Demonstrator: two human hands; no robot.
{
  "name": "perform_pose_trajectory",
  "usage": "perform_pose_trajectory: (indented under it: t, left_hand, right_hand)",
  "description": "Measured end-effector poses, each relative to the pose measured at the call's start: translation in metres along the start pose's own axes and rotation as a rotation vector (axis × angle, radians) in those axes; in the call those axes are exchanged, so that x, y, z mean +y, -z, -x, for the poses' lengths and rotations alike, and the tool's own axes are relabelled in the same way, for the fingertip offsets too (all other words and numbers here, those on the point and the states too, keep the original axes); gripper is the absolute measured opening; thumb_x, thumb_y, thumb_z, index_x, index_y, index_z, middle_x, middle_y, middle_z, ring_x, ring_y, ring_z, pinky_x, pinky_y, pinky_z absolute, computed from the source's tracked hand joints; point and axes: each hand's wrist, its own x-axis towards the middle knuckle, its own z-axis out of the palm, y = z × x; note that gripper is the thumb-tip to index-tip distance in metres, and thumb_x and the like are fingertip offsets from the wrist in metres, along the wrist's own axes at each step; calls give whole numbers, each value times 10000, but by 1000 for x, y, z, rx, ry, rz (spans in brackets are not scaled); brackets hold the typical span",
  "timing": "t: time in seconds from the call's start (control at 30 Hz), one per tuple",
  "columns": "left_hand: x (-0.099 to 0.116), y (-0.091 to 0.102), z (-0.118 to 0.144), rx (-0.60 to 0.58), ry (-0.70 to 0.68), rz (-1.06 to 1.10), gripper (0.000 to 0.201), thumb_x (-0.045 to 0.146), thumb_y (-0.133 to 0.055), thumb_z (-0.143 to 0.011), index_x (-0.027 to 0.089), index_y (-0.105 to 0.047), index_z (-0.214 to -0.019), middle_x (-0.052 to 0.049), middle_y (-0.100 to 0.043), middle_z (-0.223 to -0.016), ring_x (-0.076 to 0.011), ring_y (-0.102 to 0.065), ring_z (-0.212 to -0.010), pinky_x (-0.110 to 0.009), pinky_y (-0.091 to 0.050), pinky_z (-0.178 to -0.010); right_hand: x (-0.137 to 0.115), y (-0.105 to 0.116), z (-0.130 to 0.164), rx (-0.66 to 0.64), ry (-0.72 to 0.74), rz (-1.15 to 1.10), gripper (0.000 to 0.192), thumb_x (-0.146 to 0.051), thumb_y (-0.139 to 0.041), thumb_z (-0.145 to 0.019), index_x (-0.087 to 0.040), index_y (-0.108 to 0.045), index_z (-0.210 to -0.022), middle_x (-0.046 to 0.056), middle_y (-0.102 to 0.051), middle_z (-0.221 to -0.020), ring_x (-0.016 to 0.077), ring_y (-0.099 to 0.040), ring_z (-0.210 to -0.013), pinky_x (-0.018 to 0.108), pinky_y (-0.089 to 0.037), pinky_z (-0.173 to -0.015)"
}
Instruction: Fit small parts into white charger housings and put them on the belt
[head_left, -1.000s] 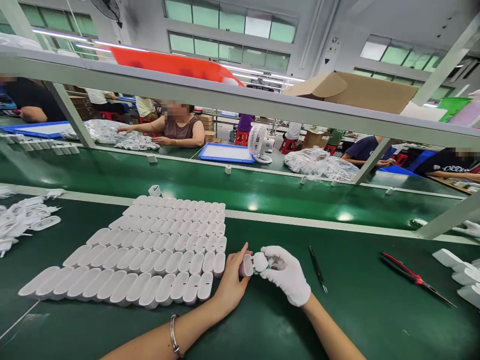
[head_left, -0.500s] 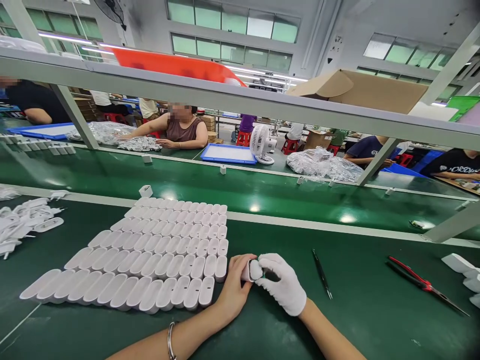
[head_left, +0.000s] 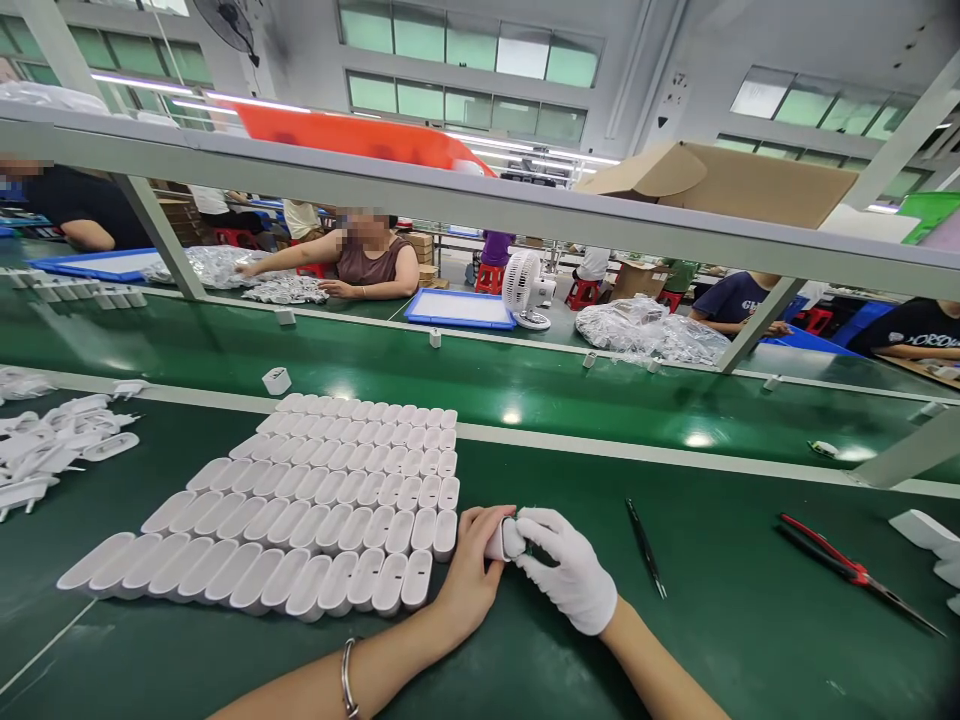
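My bare left hand (head_left: 469, 570) grips a small white charger shell (head_left: 497, 541) just right of the rows of shells. My right hand (head_left: 568, 572), in a white glove, presses a second white piece (head_left: 513, 538) against that shell; the two pieces touch and a bit of green shows between them. Both hands rest low over the green bench top (head_left: 720, 640). To the left lie several neat rows of white oval shells (head_left: 315, 510), standing side by side.
Black tweezers (head_left: 643, 546) lie right of my hands, red-handled pliers (head_left: 855, 572) further right. Loose white plug parts (head_left: 52, 445) lie at the far left, white blocks (head_left: 926, 535) at the right edge. A green conveyor (head_left: 450, 365) carries single shells. People sit across it.
The two white pieces, held slightly apart a second ago, are now pressed together between my hands. The single shell on the conveyor has drifted left.
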Motion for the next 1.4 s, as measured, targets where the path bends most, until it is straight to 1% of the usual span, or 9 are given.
perform_pose_trajectory:
  t: [0.17, 0.33, 0.4, 0.5, 0.67, 0.83, 1.1, 1.23, 1.4]
  left_hand:
    - [0, 0, 1, 11, -7, -1, 661, -46, -425, -661, 276, -529, -1228, -53, -529, -1196, -230, -437, -1159, -461, -350, -1048]
    - [3, 0, 2, -8, 7, 30, 618, -23, -446, -695, 297, -538, -1216, -53, -519, -1175, -237, -446, -1149, -450, -363, -1028]
    - [4, 0, 2, -15, 4, 39, 635, -28, -438, -689, 298, -531, -1227, -54, -512, -1173, -231, -446, -1151, -434, -367, -1025]
    - [4, -1, 2, 4, -7, 30, 643, -33, -432, -694, 298, -520, -1239, -51, -510, -1181, -226, -445, -1154, -437, -354, -1035]
    - [2, 0, 2, 10, -35, 23, 651, -35, -432, -723, 315, -496, -1268, -42, -515, -1215, -219, -432, -1162, -445, -338, -1048]
    - [2, 0, 3, -45, -45, 13, 717, -61, -395, -712, 336, -469, -1305, -47, -500, -1208, -220, -411, -1158, -453, -336, -1047]
    - [1, -1, 4, -33, -50, 63, 748, -67, -412, -719, 347, -396, -1341, -49, -496, -1251, -219, -420, -1158, -452, -348, -1020]
    - [1, -1, 4, -48, -56, 53, 750, -64, -419, -727, 362, -391, -1344, -35, -497, -1247, -210, -407, -1161, -434, -337, -1029]
    - [4, 0, 3, -47, -64, 30, 765, -73, -401, -720, 363, -392, -1348, -24, -512, -1248, -211, -403, -1135, -430, -343, -1018]
  right_hand:
    - [-4, 6, 0, -69, -113, -56, 434, -130, -637, -728, -286, -615, -1131, 76, -622, -1131, 227, -610, -1020, 364, -525, -882]
    - [-6, 5, 2, -47, -429, -387, 546, -202, -636, -760, -257, -500, -1285, 96, -590, -1212, 204, -641, -940, 385, -551, -853]
    - [-5, 2, 2, -101, -456, -435, 566, -195, -656, -746, -257, -504, -1288, 93, -583, -1229, 198, -642, -932, 381, -547, -859]
    - [-1, 1, 3, -89, -326, -333, 564, -143, -655, -723, -261, -537, -1262, 99, -545, -1272, 209, -620, -988, 371, -537, -862]
    - [4, 7, 1, -140, -63, -96, 502, -115, -626, -766, -309, -561, -1225, 60, -621, -1076, 193, -603, -975, 351, -512, -853]
    - [2, 8, -1, -165, -12, -13, 503, -125, -616, -770, -301, -537, -1234, 66, -617, -1107, 182, -606, -980, 322, -516, -840]
    - [-7, 27, -5, 104, 142, 49, 468, -98, -616, -686, -249, -573, -1127, 76, -665, -1023, 188, -654, -905, 307, -557, -774]
    - [-3, 21, -4, 67, 189, 31, 487, -96, -625, -710, -264, -561, -1162, 69, -668, -1036, 183, -654, -900, 309, -556, -770]
    - [3, 14, 1, -4, 152, 78, 498, -93, -627, -714, -269, -549, -1174, 67, -658, -1051, 186, -638, -904, 319, -542, -761]
